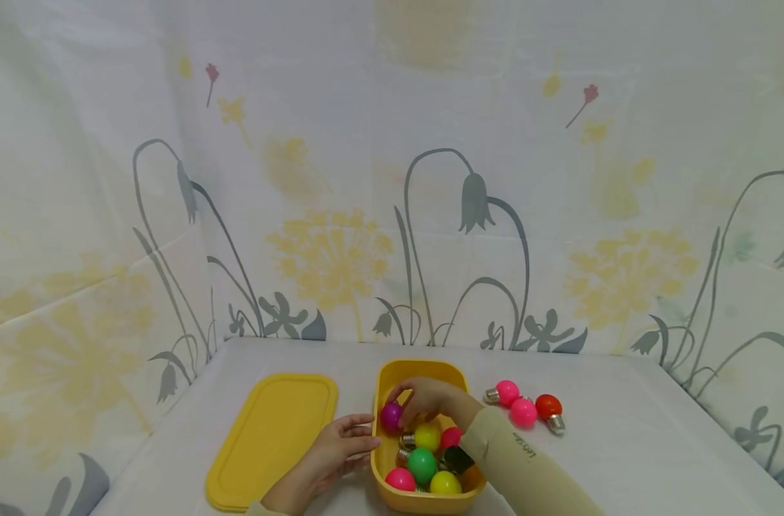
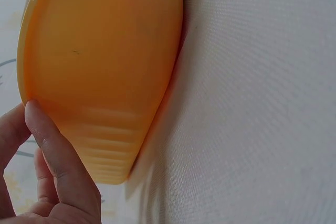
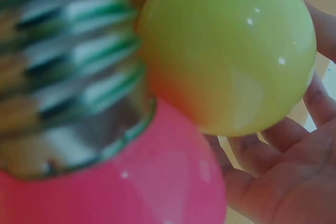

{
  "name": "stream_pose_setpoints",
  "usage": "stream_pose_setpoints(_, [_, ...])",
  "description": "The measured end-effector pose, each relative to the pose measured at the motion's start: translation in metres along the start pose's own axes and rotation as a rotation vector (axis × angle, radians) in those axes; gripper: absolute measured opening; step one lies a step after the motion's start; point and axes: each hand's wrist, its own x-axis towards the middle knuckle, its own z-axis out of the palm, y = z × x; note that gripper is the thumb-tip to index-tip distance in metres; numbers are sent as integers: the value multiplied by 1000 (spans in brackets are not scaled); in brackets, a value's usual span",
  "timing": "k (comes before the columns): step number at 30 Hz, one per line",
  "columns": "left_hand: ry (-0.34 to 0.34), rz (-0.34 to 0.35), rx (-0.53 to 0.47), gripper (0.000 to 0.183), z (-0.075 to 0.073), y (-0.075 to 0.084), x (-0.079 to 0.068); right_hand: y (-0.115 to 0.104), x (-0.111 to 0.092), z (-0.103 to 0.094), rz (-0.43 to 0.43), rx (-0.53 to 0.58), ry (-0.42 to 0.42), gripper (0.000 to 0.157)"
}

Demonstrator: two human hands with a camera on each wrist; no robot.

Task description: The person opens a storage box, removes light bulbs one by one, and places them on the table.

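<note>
A yellow plastic box [image 1: 385,487] holds several colored light bulbs. My right hand [image 1: 433,396] is inside it, its fingers gripping a purple bulb [image 1: 392,418] near the left wall. Below that hand lie a yellow bulb [image 1: 427,437], a green bulb [image 1: 421,466] and pink bulbs. In the right wrist view a yellow bulb [image 3: 231,56] and a pink bulb [image 3: 173,177] partly cover the right hand [image 3: 299,182]; the purple one is hidden there. Outside the box, my left hand [image 1: 334,455] touches its left rim with fairly straight fingers, also seen in the left wrist view.
A flat yellow lid [image 1: 272,437] lies on the table to the left of the box. On the right, two pink bulbs [image 1: 524,413] and a red bulb [image 1: 550,407] lie close together. Behind the white-covered table hangs a flower-printed cloth [image 1: 340,143].
</note>
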Motion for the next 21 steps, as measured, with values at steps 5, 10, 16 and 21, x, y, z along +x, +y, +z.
stream_pose_setpoints(5, [-4,4,2,50,2,2,-1,-1,1,1,-7,-31,11,30])
stream_pose_setpoints(10, [-10,8,-8,49,3,3,-2,-3,-2,0,0,-18,15,31])
stream_pose_setpoints(16, [-4,-3,-2,50,3,2,-1,-9,-7,-4,-35,8,5,32])
stream_pose_setpoints(21, [-10,1,-5,50,1,2,-1,-15,-13,-6,-77,25,-9,31])
